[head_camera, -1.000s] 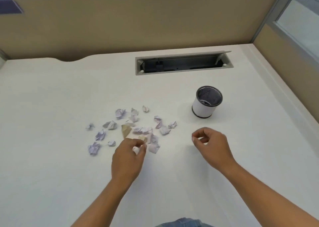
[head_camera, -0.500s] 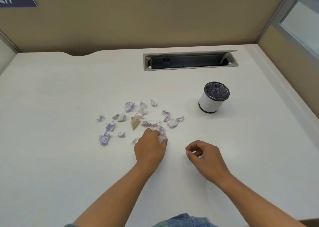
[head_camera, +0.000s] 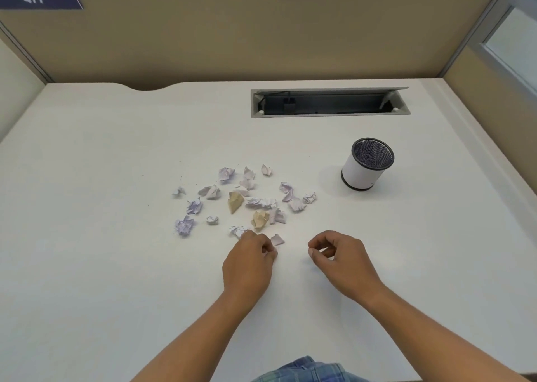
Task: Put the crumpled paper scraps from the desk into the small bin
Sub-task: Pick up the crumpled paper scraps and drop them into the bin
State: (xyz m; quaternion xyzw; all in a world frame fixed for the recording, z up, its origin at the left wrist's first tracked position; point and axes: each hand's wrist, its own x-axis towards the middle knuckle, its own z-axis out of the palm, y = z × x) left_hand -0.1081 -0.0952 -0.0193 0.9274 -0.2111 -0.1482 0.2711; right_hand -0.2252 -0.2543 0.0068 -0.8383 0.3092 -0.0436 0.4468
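Note:
Several crumpled paper scraps [head_camera: 255, 203], mostly pale lilac, lie scattered mid-desk; among them are two tan ones [head_camera: 234, 202]. The small bin [head_camera: 359, 174], a white cylinder with a black mesh inside, stands upright to their right. My left hand [head_camera: 250, 262] rests at the near edge of the scatter, fingers pinched together on a small pale scrap. Another scrap [head_camera: 277, 240] lies just beyond its fingertips. My right hand [head_camera: 344, 261] hovers to the right, fingers loosely curled in, with nothing visible in it, well short of the bin.
An open cable slot [head_camera: 329, 102] is cut into the white desk [head_camera: 116, 265] behind the bin. Tan partition walls [head_camera: 261, 33] close off the back and right sides. A notch cuts the desk's far left edge.
My left hand has drawn back towards me from the scatter with its fingers pinched. A tan scrap that it covered now shows. The right hand has hardly moved.

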